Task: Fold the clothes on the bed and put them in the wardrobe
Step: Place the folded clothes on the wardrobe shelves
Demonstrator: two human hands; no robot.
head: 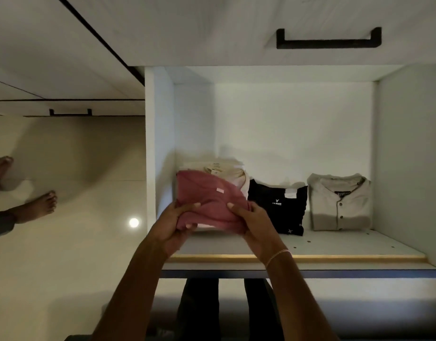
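Folded pink garment is gripped at its near edge by left hand and right hand. Fingers are curled round the fabric, likely so the fold is kept. It is held at the left end of the shelf, over the cream garment, probably for stacking. Black shirt and grey shirt are laid alongside to the right.

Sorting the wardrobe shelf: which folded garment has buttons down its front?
The grey collared shirt at the far right; it alone shows buttons.

At least four folded garments, two hands, two handles.
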